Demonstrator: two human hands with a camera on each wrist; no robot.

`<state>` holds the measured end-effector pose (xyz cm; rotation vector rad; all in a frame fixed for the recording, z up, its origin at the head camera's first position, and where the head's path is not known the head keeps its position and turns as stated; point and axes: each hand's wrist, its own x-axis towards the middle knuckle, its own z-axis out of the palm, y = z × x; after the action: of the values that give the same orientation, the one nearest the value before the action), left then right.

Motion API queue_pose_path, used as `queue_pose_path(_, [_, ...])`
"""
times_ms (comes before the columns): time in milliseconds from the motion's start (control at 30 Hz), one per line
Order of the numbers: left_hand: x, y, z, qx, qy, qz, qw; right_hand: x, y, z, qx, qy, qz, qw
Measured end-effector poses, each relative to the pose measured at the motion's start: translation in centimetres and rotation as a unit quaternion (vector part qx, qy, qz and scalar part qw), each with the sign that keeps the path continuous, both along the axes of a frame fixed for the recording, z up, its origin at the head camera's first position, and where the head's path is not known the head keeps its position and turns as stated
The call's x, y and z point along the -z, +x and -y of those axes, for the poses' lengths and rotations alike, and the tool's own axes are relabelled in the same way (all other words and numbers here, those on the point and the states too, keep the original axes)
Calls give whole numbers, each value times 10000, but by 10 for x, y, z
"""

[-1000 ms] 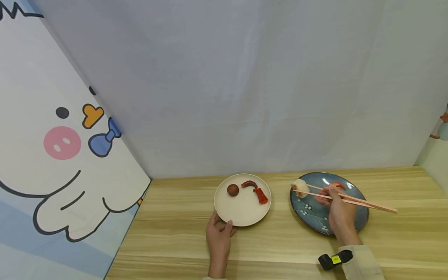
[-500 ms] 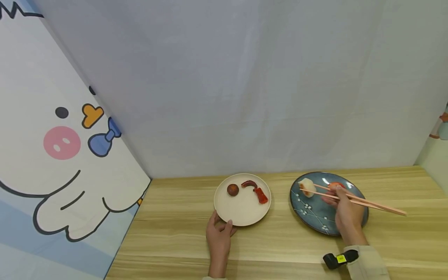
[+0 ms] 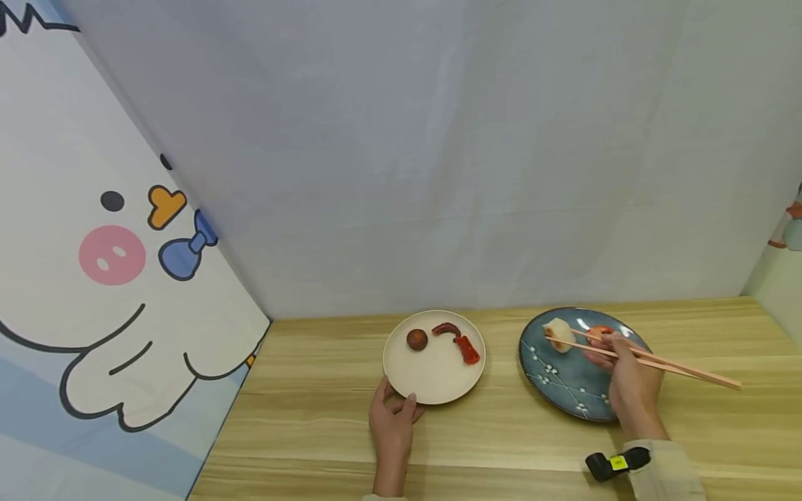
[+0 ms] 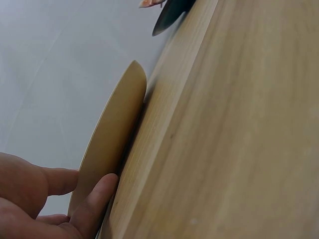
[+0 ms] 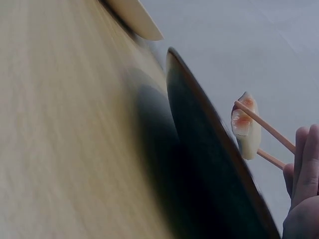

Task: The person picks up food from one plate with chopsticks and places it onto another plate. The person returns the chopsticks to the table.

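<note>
My right hand (image 3: 633, 386) grips a pair of light wooden chopsticks (image 3: 683, 369). Their tips pinch a white piece of food with browned patches (image 3: 558, 335), seen from the side in the right wrist view as a dumpling-like piece (image 5: 246, 127). It is up above the far left part of the blue plate (image 3: 567, 390). An orange-red piece (image 3: 599, 331) lies on that plate, partly hidden by the right hand. My left hand (image 3: 393, 424) holds the near left rim of a cream plate (image 3: 432, 383), thumb low against its outer side in the left wrist view.
On the cream plate lie a brown ball (image 3: 416, 339), a curved dark red piece (image 3: 446, 328) and a red strip (image 3: 467, 350). A wood-grain table (image 3: 313, 417) carries both plates. Behind it hangs a pale cloth (image 3: 438, 174); a cartoon-printed panel (image 3: 113, 313) stands at left.
My right hand has moved right, bringing the chopsticks and the white piece from the blue plate's left rim inward over the plate. The left hand and cream plate stay put.
</note>
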<state>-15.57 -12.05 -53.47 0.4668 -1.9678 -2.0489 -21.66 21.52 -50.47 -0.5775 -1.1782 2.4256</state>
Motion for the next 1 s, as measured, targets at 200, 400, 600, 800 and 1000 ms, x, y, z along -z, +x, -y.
queue_pose_path(200, [0, 1, 0, 18, -1, 27, 10000, 1, 1, -4, 97, -63, -23, 9999])
queue_pose_path(400, [-1, 0, -1, -13, 15, 58, 10000, 2, -1, -7, 201, -224, -145, 9994])
queue_pose_path(600, [-2, 0, -1, -38, 54, 79, 9999, 3, 0, -9, 253, -225, -252, 9991])
queue_pose_path(800, [-1, 0, -1, -64, 24, 119, 9999, 2, 1, -12, 315, -216, -79, 9992])
queue_pose_path(1000, [-1, 0, -1, -38, 31, 99, 9999, 2, 2, -15, 318, -147, 111, 9993])
